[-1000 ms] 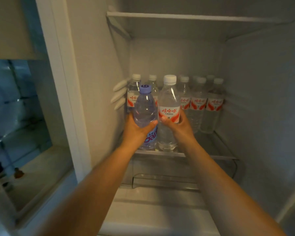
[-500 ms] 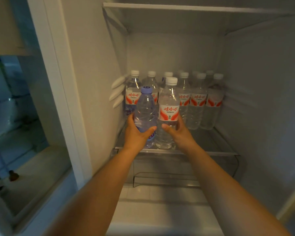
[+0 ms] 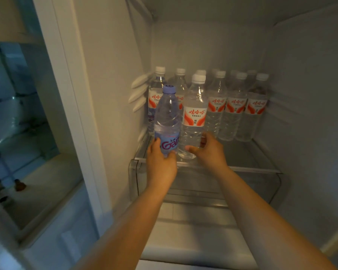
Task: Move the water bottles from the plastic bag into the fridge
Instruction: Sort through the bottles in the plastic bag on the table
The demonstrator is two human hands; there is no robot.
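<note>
On the fridge's glass shelf (image 3: pixel 248 169) a blue-capped water bottle (image 3: pixel 167 115) stands at the front left. My left hand (image 3: pixel 160 160) grips its lower part, over the blue label. Right beside it stands a white-capped bottle with a red and white label (image 3: pixel 194 114). My right hand (image 3: pixel 208 151) holds the base of that one, with the thumb in front and the fingers curled round its right side. Behind these two, several more white-capped bottles (image 3: pixel 235 106) stand in rows at the back of the shelf. The plastic bag is out of view.
The right front part of the shelf holds no bottles. A clear drawer (image 3: pixel 203 191) sits under the shelf. Three white pegs (image 3: pixel 139 94) stick out of the fridge's left wall. Left of the fridge frame is a glass-fronted compartment (image 3: pixel 18 114).
Both bottles have gone down and further in, and now stand on the shelf. My hands have slid from the bottles' middles down to their bases.
</note>
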